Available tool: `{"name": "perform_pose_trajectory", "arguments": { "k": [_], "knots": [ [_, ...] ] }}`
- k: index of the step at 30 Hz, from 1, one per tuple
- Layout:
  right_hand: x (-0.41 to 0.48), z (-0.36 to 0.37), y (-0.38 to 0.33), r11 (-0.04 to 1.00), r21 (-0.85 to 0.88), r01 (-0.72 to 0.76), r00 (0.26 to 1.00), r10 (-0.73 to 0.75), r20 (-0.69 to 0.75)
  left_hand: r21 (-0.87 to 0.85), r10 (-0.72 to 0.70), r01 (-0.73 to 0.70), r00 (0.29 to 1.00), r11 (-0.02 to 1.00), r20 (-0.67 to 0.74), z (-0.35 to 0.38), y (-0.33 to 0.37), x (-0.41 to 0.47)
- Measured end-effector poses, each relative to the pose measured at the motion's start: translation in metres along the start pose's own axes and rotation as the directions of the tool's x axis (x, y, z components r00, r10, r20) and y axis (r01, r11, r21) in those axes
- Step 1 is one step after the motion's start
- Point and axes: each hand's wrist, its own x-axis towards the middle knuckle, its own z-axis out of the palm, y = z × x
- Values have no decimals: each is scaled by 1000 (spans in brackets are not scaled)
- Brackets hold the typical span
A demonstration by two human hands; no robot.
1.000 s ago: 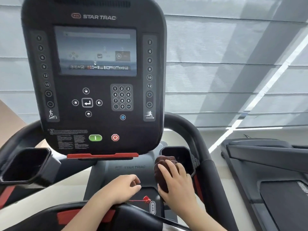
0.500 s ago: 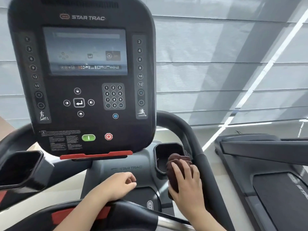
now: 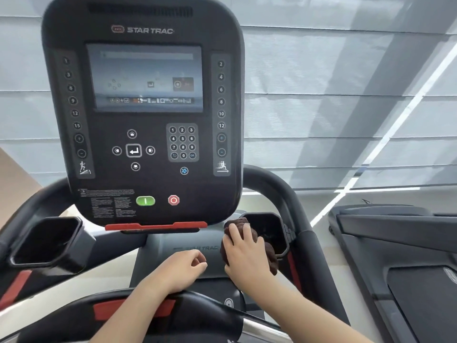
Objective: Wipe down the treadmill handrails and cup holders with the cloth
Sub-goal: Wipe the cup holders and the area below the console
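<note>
My right hand (image 3: 247, 256) presses a bunched dark brown cloth (image 3: 270, 258) against the left rim of the right cup holder (image 3: 272, 230), a black square pocket under the console. The right handrail (image 3: 291, 206) curves up just beyond it. My left hand (image 3: 180, 271) rests loosely curled and empty on the grey centre panel, its wrist on the black front bar (image 3: 197, 315). The left cup holder (image 3: 47, 241) sits open at the far left, with the left handrail (image 3: 34, 204) behind it.
The tall black Star Trac console (image 3: 143, 107) with screen, keypad and green and red buttons fills the upper centre. A red ledge (image 3: 155, 226) runs under it. A second treadmill (image 3: 400, 243) stands to the right. Grey blinds cover the window behind.
My right hand slid the cloth left and up, from the cup holder's right front edge near the handrail to its left rim. My left hand has stayed put.
</note>
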Motion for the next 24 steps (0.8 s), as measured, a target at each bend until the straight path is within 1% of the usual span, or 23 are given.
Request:
{"name": "perform_pose_trajectory", "arguments": {
  "k": [3, 6, 11, 15, 19, 21, 22, 24],
  "knots": [
    [-8, 3, 1, 998, -36, 42, 998, -40, 57, -25, -5, 5, 1000, 1000, -14, -1, -2, -1],
    [-17, -3, 8, 996, 5, 93, 992, -93, 88, -29, -2, 1, 1000, 1000, -15, 1, -5, 0],
    [3, -11, 17, 989, 100, 112, 992, -118, 48, 19, 4, -5, 999, 1000, 41, 3, -1, 3],
    [-2, -1, 24, 985, 88, 150, 988, -152, 28, 20, 3, -4, 998, 1000, 59, 4, 0, 3],
    [-29, 7, 30, 973, 92, 210, 977, -205, -57, 1, 7, -7, 998, 1000, 60, 3, -2, 3],
    [-41, 5, 38, 975, 112, 193, 980, -185, -75, -5, 11, -11, 998, 1000, 60, 2, -1, 1],
    [-46, 2, 44, 977, 142, 159, 985, -147, -90, -10, 12, -12, 998, 1000, 57, 2, -1, 0],
    [-53, -4, 57, 967, 248, 52, 989, -16, -144, -20, 13, -12, 999, 1000, 51, 2, -1, 1]
  ]
}}
